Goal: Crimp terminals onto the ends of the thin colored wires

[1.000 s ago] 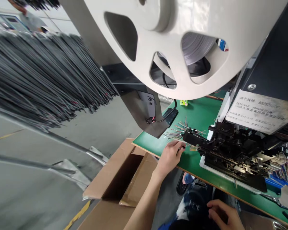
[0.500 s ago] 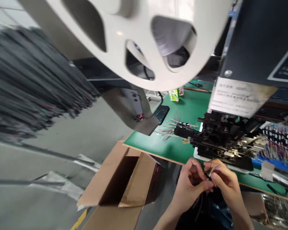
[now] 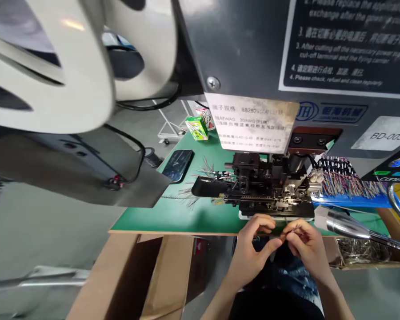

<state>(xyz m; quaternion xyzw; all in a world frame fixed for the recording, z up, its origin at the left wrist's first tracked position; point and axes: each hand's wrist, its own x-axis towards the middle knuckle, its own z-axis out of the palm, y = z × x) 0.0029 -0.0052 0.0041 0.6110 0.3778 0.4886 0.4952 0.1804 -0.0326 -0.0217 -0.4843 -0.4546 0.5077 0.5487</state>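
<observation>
In front of the black terminal crimping applicator (image 3: 270, 186), both hands are at the green table's front edge. My right hand (image 3: 306, 246) is closed, its fingertips pinching thin wires (image 3: 296, 229); most of their length is hidden by the fingers. My left hand (image 3: 250, 253) curves beside it, with a gap between thumb and forefinger. The left thumb's tip reaches close to the right fingertips; whether they touch I cannot tell. No wire shows plainly between the left fingers.
A phone (image 3: 178, 165), a green box (image 3: 197, 128) and wire bundles (image 3: 205, 169) lie left of the applicator. Wire harnesses fill a blue tray (image 3: 356, 201) at right. A shiny metal tube (image 3: 348, 224) juts in. Cardboard boxes (image 3: 173, 271) stand below the edge. Reels (image 3: 90, 80) overhang.
My view has swung right, nearer the machine. The left thumb and forefinger, earlier pinched on a dark cable, are now apart. The right fingers still pinch wires, with less of the wire ends showing.
</observation>
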